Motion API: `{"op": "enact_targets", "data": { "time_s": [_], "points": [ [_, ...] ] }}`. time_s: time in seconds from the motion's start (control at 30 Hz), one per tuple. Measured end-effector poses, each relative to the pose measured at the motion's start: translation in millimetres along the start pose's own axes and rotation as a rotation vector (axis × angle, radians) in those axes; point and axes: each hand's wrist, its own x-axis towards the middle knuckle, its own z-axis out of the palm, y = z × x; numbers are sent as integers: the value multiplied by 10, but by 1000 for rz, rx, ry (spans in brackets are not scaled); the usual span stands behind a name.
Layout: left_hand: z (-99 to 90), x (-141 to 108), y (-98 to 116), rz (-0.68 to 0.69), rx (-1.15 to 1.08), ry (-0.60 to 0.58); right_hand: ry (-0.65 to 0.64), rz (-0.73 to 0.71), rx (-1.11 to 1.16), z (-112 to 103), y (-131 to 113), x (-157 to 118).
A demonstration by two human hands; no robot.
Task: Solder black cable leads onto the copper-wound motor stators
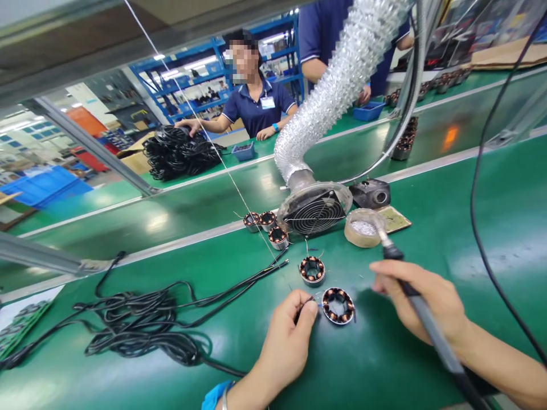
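My right hand [421,299] is wrapped around a soldering iron [431,324]. The iron's front end reaches the rim of a round tan container [362,229] holding silvery bits; its very tip is hard to make out. Thumb and fingers of my left hand [288,330] pinch a thin black cable [299,313] whose end points at a copper-wound motor stator [338,306]. A short blue wire shows between these fingertips and that stator; whether they are joined I cannot tell. A second stator [311,270] sits just behind, with thin leads sticking up.
A fume extractor [318,212] with a silver duct [329,91] stands behind the stators, beside three more stators [277,237]. Coiled black cables [141,319] lie left. A hanging black cord [476,205] crosses the right side. Two people [260,108] stand beyond the bench.
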Motion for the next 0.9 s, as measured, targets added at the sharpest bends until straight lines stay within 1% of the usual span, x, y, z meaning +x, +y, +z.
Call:
{"op": "enact_targets", "data": {
  "time_s": [0.07,0.17,0.23,0.3,0.4,0.5,0.63,0.7,0.8,0.9],
  "points": [
    [-13,22,-15,19,-4,-1,-88,-105,74,141,-146,83],
    [-26,45,-41,52,-12,-8,-211,-174,108,344,-276,159],
    [-33,57,-63,73,-7,-8,-246,-199,135,441,-305,155],
    [-38,69,-88,92,-1,-7,-243,-217,176,498,-306,117],
    [-43,84,-118,108,-6,-14,-248,-229,225,523,-287,47],
    [-58,90,-113,77,-34,-31,-238,-204,246,514,-265,7],
    [-120,88,-46,-3,-202,-116,-196,-128,260,494,-242,1],
    [-155,89,-11,-42,-258,-136,-192,-98,252,486,-235,1],
    [-175,94,15,-87,-242,-121,-198,-88,260,471,-231,-9],
    [-152,93,11,-118,-201,-125,-226,-82,295,450,-231,-30]
  ]
}}
